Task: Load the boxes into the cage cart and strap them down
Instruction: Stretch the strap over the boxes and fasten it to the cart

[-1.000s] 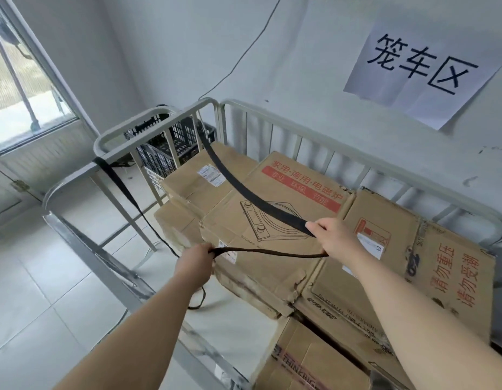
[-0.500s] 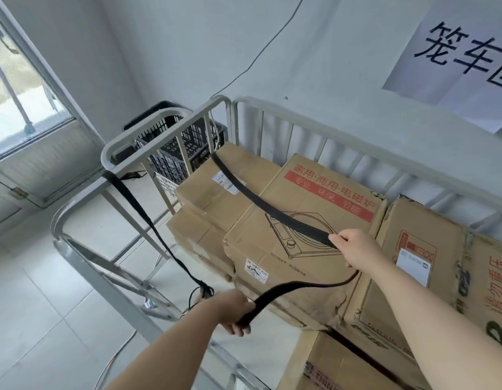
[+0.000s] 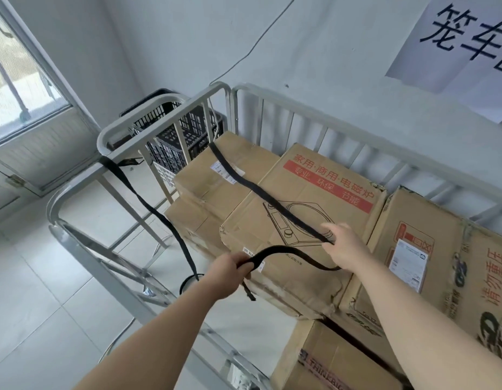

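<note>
- Head view first: I see the boxes [image 3: 300, 209] already stacked inside the cage cart [image 3: 165, 102], so by my reckoning loading is done and the strapping step is in hand.
- My right hand [image 3: 347, 249] is closed on the black strap [image 3: 261, 190] where it crosses the top of the big box printed with a cooker drawing. From that grip the strap's long axis runs away and to the left, diagonally over the cartons toward the far corner of the cart.
- My left hand [image 3: 230, 270] is pinched shut on the same strap lower down and nearer to me, at the front edge of the boxes. Between the two hands the strap sags in a slack loop, and a short tail hangs below the left fist.
- A second strap [image 3: 148, 204] hangs from the left side rail [image 3: 123, 159] down toward the left hand; it ends just beside that hand, though I cannot tell whether the two are touching.
- The left hand is the nearer one to that hanging end, so I judge the coming move turns on bringing the held strap leftward and down to meet it, with the right hand feeding out the slack.
</note>
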Demonstrator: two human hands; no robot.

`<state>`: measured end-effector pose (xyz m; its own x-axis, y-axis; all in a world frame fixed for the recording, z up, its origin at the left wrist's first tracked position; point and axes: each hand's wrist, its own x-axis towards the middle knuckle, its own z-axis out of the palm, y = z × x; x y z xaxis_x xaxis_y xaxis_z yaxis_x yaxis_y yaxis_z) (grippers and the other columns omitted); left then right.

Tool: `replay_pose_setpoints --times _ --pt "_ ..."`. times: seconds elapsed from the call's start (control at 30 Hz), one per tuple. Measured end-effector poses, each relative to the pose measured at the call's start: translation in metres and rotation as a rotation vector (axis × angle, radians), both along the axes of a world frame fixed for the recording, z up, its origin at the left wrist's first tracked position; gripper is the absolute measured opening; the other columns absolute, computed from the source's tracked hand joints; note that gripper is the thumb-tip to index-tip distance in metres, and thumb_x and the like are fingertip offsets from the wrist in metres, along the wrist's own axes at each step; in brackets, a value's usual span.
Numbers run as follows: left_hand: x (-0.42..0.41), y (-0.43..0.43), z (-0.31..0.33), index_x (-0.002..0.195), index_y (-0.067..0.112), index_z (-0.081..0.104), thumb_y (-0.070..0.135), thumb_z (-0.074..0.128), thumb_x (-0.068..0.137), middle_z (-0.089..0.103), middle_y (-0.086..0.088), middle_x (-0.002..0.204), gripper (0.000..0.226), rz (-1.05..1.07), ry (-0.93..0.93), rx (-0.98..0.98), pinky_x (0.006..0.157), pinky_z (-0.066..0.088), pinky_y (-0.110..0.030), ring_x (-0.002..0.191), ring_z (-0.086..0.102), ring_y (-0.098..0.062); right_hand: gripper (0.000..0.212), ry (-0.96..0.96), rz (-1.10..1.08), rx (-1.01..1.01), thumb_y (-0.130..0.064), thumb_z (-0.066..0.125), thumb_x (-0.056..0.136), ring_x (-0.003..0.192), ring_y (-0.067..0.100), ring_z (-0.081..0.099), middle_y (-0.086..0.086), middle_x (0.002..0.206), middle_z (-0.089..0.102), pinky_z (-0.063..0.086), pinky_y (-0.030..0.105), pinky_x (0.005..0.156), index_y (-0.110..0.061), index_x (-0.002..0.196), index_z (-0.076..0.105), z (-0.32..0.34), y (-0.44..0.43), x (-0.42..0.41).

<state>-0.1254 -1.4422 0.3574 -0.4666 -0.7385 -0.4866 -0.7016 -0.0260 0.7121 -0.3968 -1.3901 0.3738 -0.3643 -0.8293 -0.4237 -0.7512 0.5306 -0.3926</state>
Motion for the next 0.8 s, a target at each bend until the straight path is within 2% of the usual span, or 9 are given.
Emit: replay_pose_setpoints --times 0.1,0.2,0.3,0.33,0.4,0.5,0.57,0.67,0.8 --pt "-0.015 0.003 0.022 0.091 0.02 0.069 0.027 0.056 0.094 0.058 0.011 0.063 0.016 0.016 0.07 -0.051 0.058 0.038 -0.025 0.059 0.047 -0.012 0.053 -0.219 0.192 -0.061 -0.015 0.062 0.088 0.113 0.012 0.052 -0.012 0.138 0.04 0.045 0.033 0.098 -0.031 0.137 0.048 0.002 -0.007 0.027" --pt "-0.025 0.002 0.042 0.095 0.018 0.07 0.028 0.056 0.094 0.056 0.012 0.061 0.017 0.003 0.119 -0.104 0.055 0.037 -0.025 0.056 0.045 -0.012 0.044 -0.279 0.33 -0.058 -0.011 0.064 0.082 0.103 0.012 0.054 -0.011 0.117 0.053 0.047 0.037 0.093 -0.033 0.121 0.061 0.003 -0.015 0.046" --pt "-0.032 0.001 0.053 0.094 0.021 0.07 0.026 0.054 0.095 0.058 0.013 0.061 0.017 -0.018 0.146 -0.104 0.049 0.035 -0.018 0.051 0.043 -0.007 0.009 -0.262 0.272 -0.075 -0.028 0.068 0.085 0.086 0.012 0.057 -0.009 0.095 0.059 0.049 0.031 0.07 -0.031 0.093 0.066 0.013 -0.013 0.044" --pt "-0.034 0.001 0.055 0.095 0.022 0.07 0.027 0.054 0.095 0.06 0.013 0.064 0.017 -0.039 0.134 -0.108 0.048 0.035 -0.017 0.049 0.042 -0.006 0.004 -0.26 0.243 -0.074 -0.032 0.068 0.085 0.078 0.011 0.057 -0.01 0.086 0.06 0.045 0.027 0.061 -0.03 0.087 0.064 0.017 -0.011 0.039" --pt "-0.038 0.002 0.054 0.097 0.021 0.069 0.027 0.052 0.096 0.067 0.006 0.077 0.018 -0.08 0.077 -0.116 0.051 0.038 -0.019 0.053 0.046 -0.008 0.007 -0.256 0.198 -0.068 -0.028 0.065 0.088 0.07 0.013 0.056 -0.01 0.078 0.062 0.038 0.022 0.055 -0.03 0.082 0.061 0.02 -0.005 0.026" --pt "-0.043 0.004 0.046 0.106 0.023 0.068 0.027 0.052 0.096 0.066 0.004 0.096 0.019 -0.097 0.003 -0.074 0.075 0.05 -0.026 0.076 0.058 -0.014 0.01 -0.18 0.186 -0.007 -0.02 0.061 0.09 0.07 0.011 0.057 -0.007 0.084 0.064 0.041 0.02 0.055 -0.029 0.088 0.063 0.024 0.008 0.0" --pt "-0.05 0.005 0.042 0.118 0.024 0.064 0.028 0.053 0.096 0.064 0.007 0.109 0.024 -0.113 -0.011 -0.059 0.089 0.049 -0.03 0.088 0.061 -0.013 0.013 -0.123 0.176 0.011 -0.018 0.058 0.091 0.076 0.011 0.059 -0.007 0.09 0.065 0.049 0.023 0.063 -0.03 0.092 0.063 0.024 0.017 -0.018" --pt "-0.059 -0.002 0.039 0.126 0.019 0.059 0.028 0.052 0.097 0.064 0.003 0.116 0.031 -0.096 -0.044 -0.077 0.085 0.047 -0.025 0.093 0.063 -0.012 0.019 0.008 0.119 -0.003 -0.017 0.05 0.096 0.081 0.011 0.058 -0.005 0.101 0.065 0.048 0.024 0.068 -0.028 0.095 0.065 0.021 0.023 -0.04" --pt "-0.062 -0.032 0.034 0.123 0.015 0.061 0.027 0.052 0.096 0.067 0.0 0.113 0.03 -0.016 -0.098 -0.17 0.086 0.048 -0.027 0.095 0.062 -0.014 0.028 0.086 -0.039 0.002 -0.012 0.044 0.094 0.087 0.018 0.061 -0.004 0.106 0.067 0.052 0.031 0.072 -0.033 0.088 0.062 0.016 0.019 -0.06"
